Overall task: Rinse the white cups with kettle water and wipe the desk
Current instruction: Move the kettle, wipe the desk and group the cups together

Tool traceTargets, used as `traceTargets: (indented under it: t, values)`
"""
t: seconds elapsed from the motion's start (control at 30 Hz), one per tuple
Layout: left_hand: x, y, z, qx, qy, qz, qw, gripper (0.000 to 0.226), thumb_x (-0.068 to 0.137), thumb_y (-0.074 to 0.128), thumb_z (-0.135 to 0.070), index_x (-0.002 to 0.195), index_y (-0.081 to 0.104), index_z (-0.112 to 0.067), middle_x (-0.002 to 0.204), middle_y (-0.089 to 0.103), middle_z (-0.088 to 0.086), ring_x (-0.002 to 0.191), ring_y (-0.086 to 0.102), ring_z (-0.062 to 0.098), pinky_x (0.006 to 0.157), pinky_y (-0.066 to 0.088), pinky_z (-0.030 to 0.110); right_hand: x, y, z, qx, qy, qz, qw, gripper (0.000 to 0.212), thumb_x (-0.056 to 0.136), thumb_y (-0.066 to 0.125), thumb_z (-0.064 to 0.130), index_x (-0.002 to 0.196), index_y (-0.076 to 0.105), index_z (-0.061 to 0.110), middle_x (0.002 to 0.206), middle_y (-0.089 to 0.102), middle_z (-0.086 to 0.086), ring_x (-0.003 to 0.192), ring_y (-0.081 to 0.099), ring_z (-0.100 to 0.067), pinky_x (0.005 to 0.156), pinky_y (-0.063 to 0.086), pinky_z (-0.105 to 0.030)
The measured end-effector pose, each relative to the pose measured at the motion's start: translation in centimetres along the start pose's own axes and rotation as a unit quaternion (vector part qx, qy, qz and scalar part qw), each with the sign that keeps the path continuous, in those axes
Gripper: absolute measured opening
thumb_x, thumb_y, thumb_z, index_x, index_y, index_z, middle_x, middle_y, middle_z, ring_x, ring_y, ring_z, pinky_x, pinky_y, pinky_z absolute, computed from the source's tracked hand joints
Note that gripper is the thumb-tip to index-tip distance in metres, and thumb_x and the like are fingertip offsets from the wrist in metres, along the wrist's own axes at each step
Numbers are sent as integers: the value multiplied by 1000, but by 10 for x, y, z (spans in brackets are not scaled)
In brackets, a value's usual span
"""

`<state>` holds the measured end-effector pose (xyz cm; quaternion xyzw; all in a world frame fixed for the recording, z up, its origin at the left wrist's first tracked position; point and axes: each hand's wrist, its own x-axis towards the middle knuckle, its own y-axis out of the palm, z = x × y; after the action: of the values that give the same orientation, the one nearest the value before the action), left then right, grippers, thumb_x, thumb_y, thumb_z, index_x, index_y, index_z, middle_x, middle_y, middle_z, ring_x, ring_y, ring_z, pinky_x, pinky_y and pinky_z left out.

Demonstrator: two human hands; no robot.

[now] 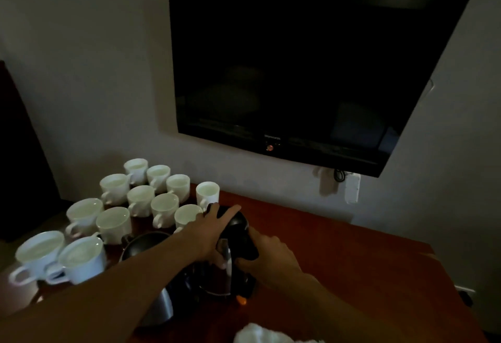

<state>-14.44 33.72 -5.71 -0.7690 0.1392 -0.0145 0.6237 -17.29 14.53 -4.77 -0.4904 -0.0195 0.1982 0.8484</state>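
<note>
Your left hand [217,230] lies with fingers spread over the lid of the black electric kettle [230,261], near the desk's [352,261] middle, while your right hand [267,254] grips its handle. The white cups [141,199] cluster at the desk's left end, and a white cloth [260,334] sits at the front edge.

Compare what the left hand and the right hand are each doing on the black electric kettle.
The left hand lies on top of the black electric kettle, fingers stretched across its domed lid, while the right hand wraps around the handle on the kettle's side. The left hand's fingers look fairly straight; the right hand's are curled in a grip. The left forearm reaches in from the lower left, the right from the lower right. Both touch the same kettle on the reddish-brown wooden desk.
</note>
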Motion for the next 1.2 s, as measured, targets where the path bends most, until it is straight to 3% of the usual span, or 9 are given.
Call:
traceTargets:
  t: [0.2,0.33,0.57,0.8,0.9,0.97,1.1,1.2]
  values:
    - [48,0,-20,-55,81,-19,995,130,54,91,-44,146,0,-57,151,20,-5,131,40,33,98,50,50,9,-24,-30,0,57,-18,998,51,91,65,40,137,45,30,104,67,4,85,68,-17,74,60,-36]
    - [78,-9,-65,-60,127,-9,990,123,61,89,-36,152,7,-50,160,10,-9,135,35,35,103,46,51,0,-47,-63,32,113,-50,992,25,90,65,32,114,56,28,93,67,4,80,68,-16,76,60,-36]
    - [139,4,-172,-45,215,14,976,120,65,89,-32,153,10,-45,158,15,-5,137,35,32,104,46,49,-34,-93,-147,54,187,-115,974,15,94,63,27,106,55,31,87,63,9,68,58,-7,62,49,-21]
    - [196,30,-278,-65,283,1,957,113,68,87,-29,152,13,-43,156,19,-5,137,37,30,104,48,47,-64,-141,-236,56,235,-158,958,31,92,66,30,121,55,36,99,67,12,85,66,-8,72,55,-24]
    - [223,37,-322,-72,298,5,952,109,70,86,-28,150,15,-45,152,22,-6,134,39,29,102,49,46,-71,-162,-274,63,247,-168,952,33,92,65,32,123,55,36,103,68,11,91,67,-10,82,59,-31]
    - [239,40,-345,-71,304,4,950,105,72,85,-26,150,17,-45,151,23,-6,133,38,27,104,48,44,-72,-173,-295,59,251,-184,948,32,92,65,33,123,56,36,101,68,12,90,67,-10,82,59,-33]
    - [268,49,-385,-62,318,-3,946,103,75,83,-25,150,16,-46,151,23,-5,129,41,29,104,47,47,-73,-188,-334,64,260,-217,939,33,94,66,33,125,54,36,103,67,13,91,66,-7,79,57,-26]
    - [281,52,-406,-68,323,7,944,103,75,83,-20,148,17,-47,150,23,-5,129,40,29,103,48,48,-75,-192,-353,70,269,-238,931,38,93,68,36,128,53,39,106,68,12,93,67,-7,82,59,-33]
